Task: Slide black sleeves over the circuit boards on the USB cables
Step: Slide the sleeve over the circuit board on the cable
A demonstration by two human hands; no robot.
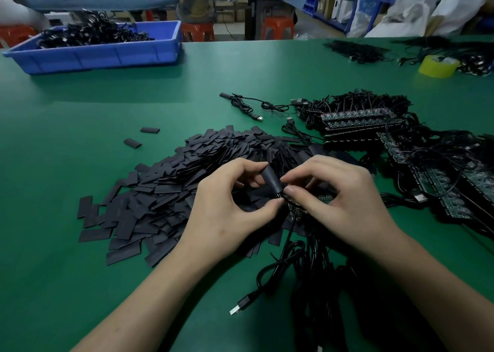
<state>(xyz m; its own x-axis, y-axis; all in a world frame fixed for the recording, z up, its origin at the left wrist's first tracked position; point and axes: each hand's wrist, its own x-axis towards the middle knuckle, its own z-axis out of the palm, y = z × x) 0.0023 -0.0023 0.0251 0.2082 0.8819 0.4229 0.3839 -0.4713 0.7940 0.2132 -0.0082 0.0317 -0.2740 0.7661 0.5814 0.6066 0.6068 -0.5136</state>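
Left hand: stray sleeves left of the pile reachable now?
Probably not yet: the left hand pinches a sleeve at the circuit board the right hand holds. Only the sleeve pile lies before the stray sleeves, so once freed, likely yes.

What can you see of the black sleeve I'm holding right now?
The black sleeve is a short matte tube, seemingly soft plastic, with faint pale print, squeezed open rather than flat. It tilts from upper left down to lower right above the sleeve pile. The left hand pinches it; its lower mouth meets the circuit board pinched by the right hand.
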